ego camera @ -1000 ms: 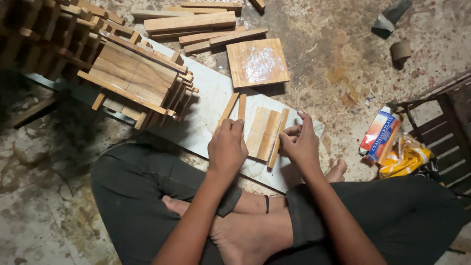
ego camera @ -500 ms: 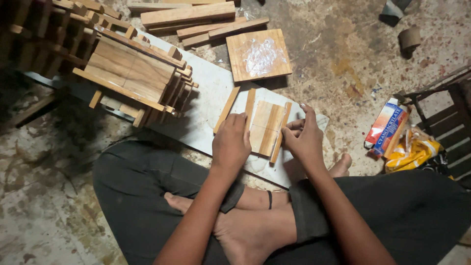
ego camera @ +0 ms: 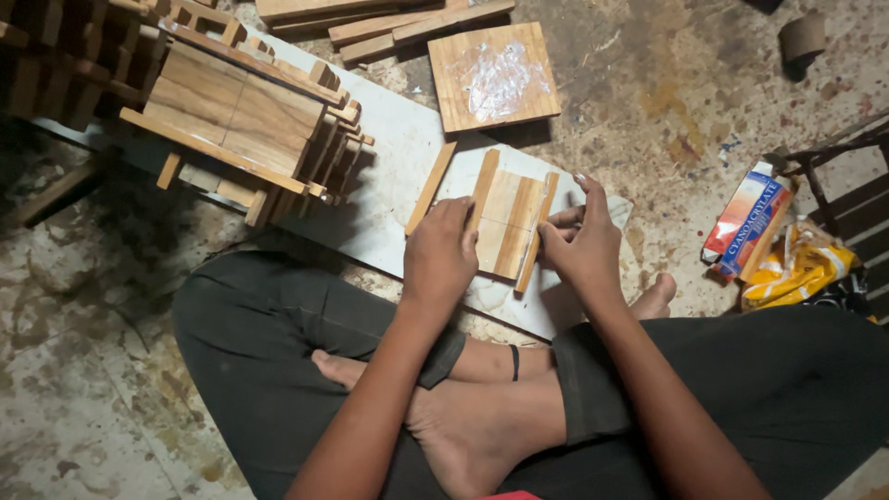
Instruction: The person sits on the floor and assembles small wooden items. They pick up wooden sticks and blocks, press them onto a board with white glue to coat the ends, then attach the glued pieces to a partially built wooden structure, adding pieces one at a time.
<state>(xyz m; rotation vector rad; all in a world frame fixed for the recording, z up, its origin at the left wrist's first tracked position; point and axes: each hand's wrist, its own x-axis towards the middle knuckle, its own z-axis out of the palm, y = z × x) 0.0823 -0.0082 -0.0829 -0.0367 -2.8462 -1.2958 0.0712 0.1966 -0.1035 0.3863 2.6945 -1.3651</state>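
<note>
A: Item one, the work in hand?

B: A small wooden panel (ego camera: 507, 222) of flat slats with a thin strip along each long edge, lying tilted on a pale board (ego camera: 389, 167) that is resting on the floor. The left hand (ego camera: 441, 255) is pressing down on the panel's left edge, fingers curled over the left strip. The right hand (ego camera: 582, 243) is bearing against the right edge, thumb and fingertips touching the right strip, the index finger stretched up alongside it. Both hands are closed lightly on the panel from opposite sides, squeezing it between them.

A: Item two, loose stock?

B: One single wooden strip (ego camera: 431, 188) is lying just left of the panel, apart from it, near the left hand's knuckles. A square wooden tile (ego camera: 494, 76) smeared with a whitish film is sitting just beyond the panel's top edge.

A: Item three, crowding at the margins?

B: A stack of finished slatted pieces (ego camera: 243, 116) is occupying the board's left end, well apart from the hands. Long wooden battens (ego camera: 398, 23) are lying at the top. To the right, a small glue carton (ego camera: 748, 220) and a yellow wrapper (ego camera: 798, 268) are sitting on the stained floor (ego camera: 648, 102), near a dark chair frame (ego camera: 847, 176).

A: Open room?

B: Bare board is showing between the stack and the loose strip, and floor between the panel and the carton.
</note>
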